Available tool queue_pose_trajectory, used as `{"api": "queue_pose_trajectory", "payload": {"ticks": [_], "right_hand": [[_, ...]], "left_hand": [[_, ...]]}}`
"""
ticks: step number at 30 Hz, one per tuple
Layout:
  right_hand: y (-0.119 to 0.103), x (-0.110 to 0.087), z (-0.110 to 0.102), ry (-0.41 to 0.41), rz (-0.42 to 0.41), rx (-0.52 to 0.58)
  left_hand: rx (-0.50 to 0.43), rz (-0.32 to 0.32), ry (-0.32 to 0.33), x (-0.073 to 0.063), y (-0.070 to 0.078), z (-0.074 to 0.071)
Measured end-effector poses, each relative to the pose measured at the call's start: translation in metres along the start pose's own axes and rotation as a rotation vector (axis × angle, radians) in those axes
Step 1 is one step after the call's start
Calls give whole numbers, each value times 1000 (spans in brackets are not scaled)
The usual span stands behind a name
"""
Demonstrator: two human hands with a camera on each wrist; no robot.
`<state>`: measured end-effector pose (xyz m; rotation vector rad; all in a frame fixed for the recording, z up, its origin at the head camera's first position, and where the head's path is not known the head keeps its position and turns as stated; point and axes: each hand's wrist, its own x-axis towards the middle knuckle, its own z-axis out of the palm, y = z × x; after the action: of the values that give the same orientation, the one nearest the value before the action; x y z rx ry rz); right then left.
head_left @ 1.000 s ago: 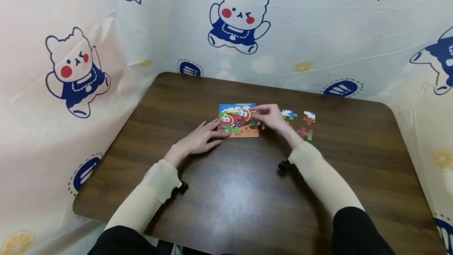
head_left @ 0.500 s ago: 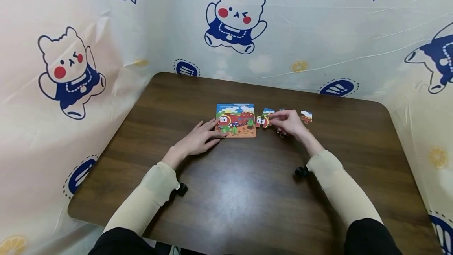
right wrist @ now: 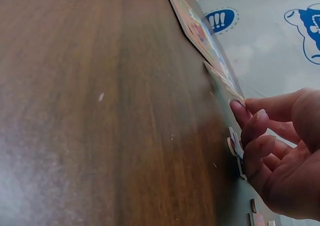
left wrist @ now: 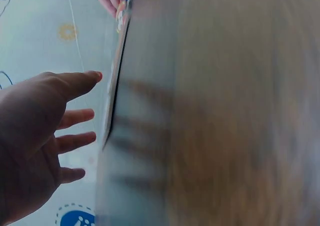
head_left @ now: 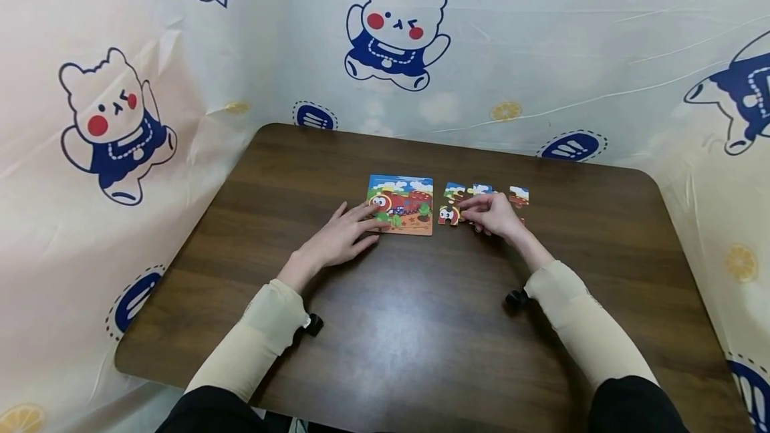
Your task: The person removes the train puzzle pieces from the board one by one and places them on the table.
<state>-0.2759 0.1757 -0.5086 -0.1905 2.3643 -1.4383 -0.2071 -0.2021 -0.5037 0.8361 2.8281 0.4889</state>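
Observation:
A small picture puzzle board (head_left: 415, 187) with a red cartoon character lies flat near the table's far side. My left hand (head_left: 337, 238) rests with its spread fingers over the board's left edge and lower left corner; in the left wrist view the fingers look straight and apart. Just right of the board, my right hand (head_left: 496, 216) pinches a puzzle piece (head_left: 446, 215) with an eye printed on it, between thumb and index finger. In the right wrist view that piece (right wrist: 223, 79) shows edge-on at the fingertips. A blue-topped puzzle piece (head_left: 454, 190) lies directly beyond it.
Another sky piece (head_left: 480, 188) lies behind the right hand, partly covered. Further right is a piece (head_left: 519, 195) with white cloud and red, and a partly hidden one below it. The brown table (head_left: 385, 326) meets a printed curtain (head_left: 511, 52) at its back.
My right hand has moved right from over the board with the eye piece, then slightly nearer, bringing it below the blue-topped piece. The left hand has stayed on the board.

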Motion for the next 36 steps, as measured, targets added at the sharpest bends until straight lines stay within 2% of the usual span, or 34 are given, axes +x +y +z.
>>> {"api": "queue_pose_trajectory", "payload": {"ticks": [3, 7, 12, 15, 19, 25, 28, 36], "right_hand": [[2, -2, 2, 22, -20, -35], [5, -3, 5, 47, -72, -78], [7, -2, 9, 77, -100, -99], [8, -1, 11, 96, -108, -110], [8, -2, 14, 127, -130, -115], [11, -4, 18, 164, -142, -91], [14, -6, 17, 176, -142, -83], [22, -9, 14, 197, -163, -61]], "left_hand": [[1, 36, -1, 3, 7, 1], [-22, 44, -25, 5, 12, 7], [-75, 22, -19, 6, 4, 20], [-61, 28, -9, 5, 4, 22], [-11, 30, -12, 2, 14, 17], [19, 9, 28, 1, 17, 24], [34, 23, 49, 1, 17, 28], [-42, 42, 99, 2, 14, 41]]}}
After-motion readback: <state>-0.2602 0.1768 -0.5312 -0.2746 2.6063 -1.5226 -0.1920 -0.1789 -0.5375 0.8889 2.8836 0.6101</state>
